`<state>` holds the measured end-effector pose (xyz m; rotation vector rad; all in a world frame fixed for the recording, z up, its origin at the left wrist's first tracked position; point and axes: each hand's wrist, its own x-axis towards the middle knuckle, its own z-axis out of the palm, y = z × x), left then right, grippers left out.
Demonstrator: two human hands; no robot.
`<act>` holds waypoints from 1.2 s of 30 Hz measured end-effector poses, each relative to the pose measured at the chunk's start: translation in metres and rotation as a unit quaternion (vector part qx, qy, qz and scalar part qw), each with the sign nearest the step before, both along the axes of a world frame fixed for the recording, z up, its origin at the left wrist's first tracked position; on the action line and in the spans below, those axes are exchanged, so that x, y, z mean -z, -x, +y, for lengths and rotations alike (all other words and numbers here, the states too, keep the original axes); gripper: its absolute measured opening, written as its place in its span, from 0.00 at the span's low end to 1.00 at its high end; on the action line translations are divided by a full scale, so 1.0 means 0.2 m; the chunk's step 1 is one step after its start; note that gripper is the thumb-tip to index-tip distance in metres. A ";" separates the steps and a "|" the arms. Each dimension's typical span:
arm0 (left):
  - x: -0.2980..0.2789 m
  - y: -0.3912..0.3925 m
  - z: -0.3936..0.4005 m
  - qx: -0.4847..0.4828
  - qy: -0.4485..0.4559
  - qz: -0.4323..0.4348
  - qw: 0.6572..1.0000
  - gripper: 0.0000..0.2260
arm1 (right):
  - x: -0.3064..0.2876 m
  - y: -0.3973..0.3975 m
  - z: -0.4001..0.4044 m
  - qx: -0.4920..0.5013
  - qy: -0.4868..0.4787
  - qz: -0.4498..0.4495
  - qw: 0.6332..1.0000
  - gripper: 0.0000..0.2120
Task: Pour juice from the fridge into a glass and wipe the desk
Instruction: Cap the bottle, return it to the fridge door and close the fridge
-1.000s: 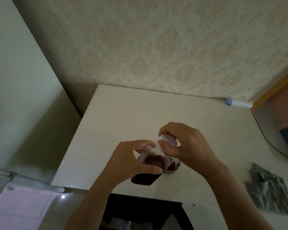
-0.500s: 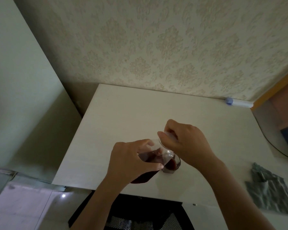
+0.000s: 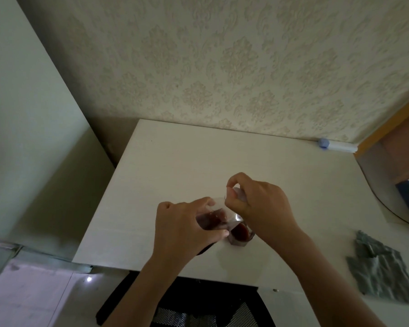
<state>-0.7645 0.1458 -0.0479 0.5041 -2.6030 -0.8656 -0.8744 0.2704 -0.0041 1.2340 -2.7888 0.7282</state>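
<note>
My left hand [image 3: 184, 228] grips a clear bottle of dark red juice [image 3: 210, 220], tilted toward the right over a small glass [image 3: 241, 234] that stands on the white desk [image 3: 175, 166]. Dark juice shows inside the glass. My right hand [image 3: 261, 206] is above and right of the glass, with its fingertips pinched on the white bottle cap [image 3: 237, 193] close to the bottle's mouth. Much of the bottle is hidden behind my left hand.
A crumpled grey cloth [image 3: 380, 272] lies on the desk at the right. A white tube with a blue end [image 3: 335, 145] lies along the wall at the back right. A black mesh chair [image 3: 187, 305] sits under the desk's front edge. A tall pale cabinet side stands at the left.
The bottle has tipped further down toward the glass. My right hand with the cap has shifted slightly right and away from the bottle's mouth.
</note>
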 end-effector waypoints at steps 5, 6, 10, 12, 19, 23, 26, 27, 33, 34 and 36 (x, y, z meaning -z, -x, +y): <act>-0.04 0.00 -0.11 0.101 -0.152 -0.086 0.979 0.20 | -0.06 0.01 0.05 -0.111 0.025 -0.003 0.993 0.20; -0.04 -0.01 -0.12 0.121 -0.178 -0.081 0.973 0.20 | -0.08 0.00 0.05 -0.135 0.030 -0.002 0.990 0.21; -0.04 -0.02 -0.10 0.135 -0.189 -0.046 0.972 0.17 | -0.08 0.00 0.02 -0.149 0.041 0.035 0.987 0.16; -0.01 -0.02 -0.09 0.119 -0.192 -0.040 0.973 0.19 | -0.07 0.00 0.00 -0.146 0.039 0.041 0.988 0.15; 0.02 -0.06 -0.03 0.047 -0.155 -0.021 0.987 0.23 | -0.03 -0.01 -0.04 -0.082 0.000 0.015 0.997 0.18; 0.02 -0.07 -0.02 0.005 -0.035 -0.012 0.999 0.24 | -0.01 -0.02 -0.05 -0.073 -0.001 0.006 0.997 0.19; 0.02 -0.08 -0.05 -0.011 0.002 0.001 1.000 0.25 | 0.00 -0.03 -0.06 -0.068 0.007 -0.012 0.998 0.21; 0.02 -0.08 -0.05 -0.014 0.006 0.001 1.000 0.26 | -0.01 -0.04 -0.05 -0.069 0.002 -0.026 0.997 0.23; 0.03 -0.17 -0.16 -0.042 -0.052 0.035 0.997 0.30 | -0.07 -0.11 0.00 -0.063 -0.030 -0.104 0.992 0.26; 0.03 -0.19 -0.18 -0.044 -0.063 0.046 0.996 0.29 | -0.07 -0.12 0.01 -0.055 -0.040 -0.107 0.992 0.26; 0.02 -0.23 -0.22 -0.047 -0.078 0.062 0.994 0.27 | -0.07 -0.14 0.04 -0.037 -0.064 -0.098 0.992 0.24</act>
